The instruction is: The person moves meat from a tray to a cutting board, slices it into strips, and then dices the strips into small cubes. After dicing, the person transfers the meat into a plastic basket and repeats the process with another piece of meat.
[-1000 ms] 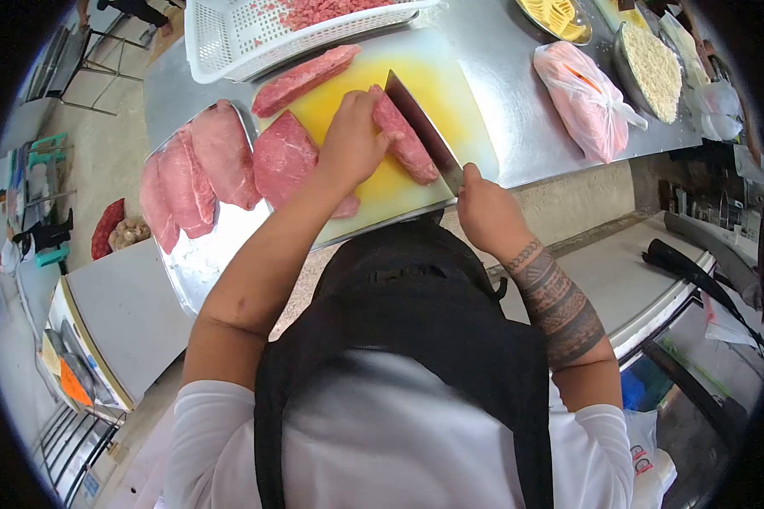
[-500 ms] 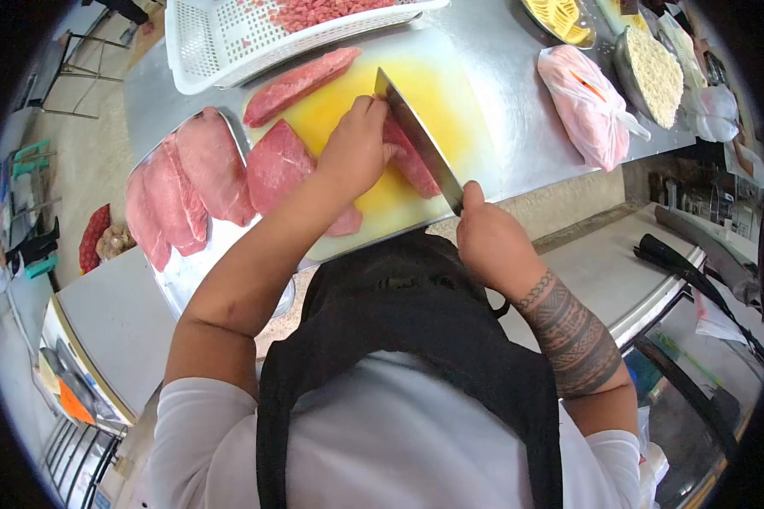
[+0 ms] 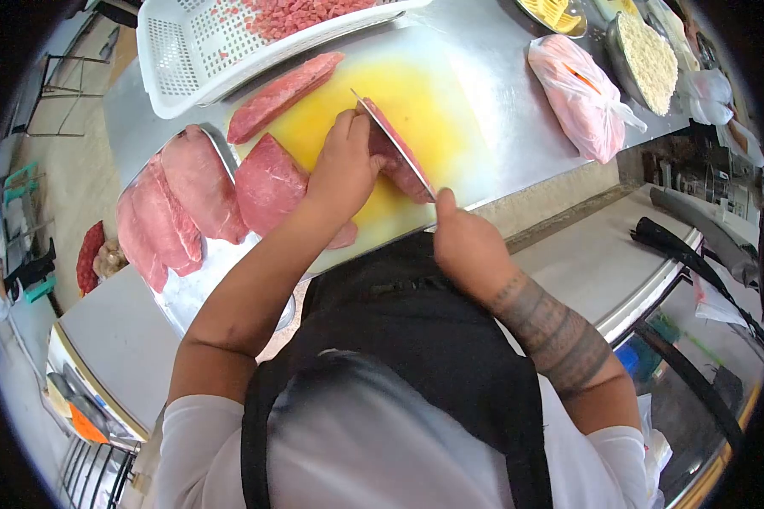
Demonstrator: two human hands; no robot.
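My right hand (image 3: 471,246) is wrapped round the handle of a knife (image 3: 399,142). Its blade runs diagonally along a piece of raw red meat (image 3: 409,176), with some of the meat showing on the blade's right side. My left hand (image 3: 348,165) grips that piece from the left, fingers close to the blade. Under it all lies a yellow-stained white cutting board (image 3: 450,110). A thick block of meat (image 3: 267,182) sits left of my left hand, partly hidden by my forearm. Farther back on the board rests a long strip of meat (image 3: 284,95).
A white perforated basket (image 3: 170,64) holding diced meat (image 3: 301,15) stands at the back. Large slabs of meat (image 3: 199,182) lie on a metal tray (image 3: 199,284) at left. To the right are a tied plastic bag (image 3: 573,93) and a bowl of whitish crumbs (image 3: 649,64).
The knife has shifted left onto the meat and its blade now appears nearly edge-on. My right hand moved slightly left with it. The whole view has shifted a little.
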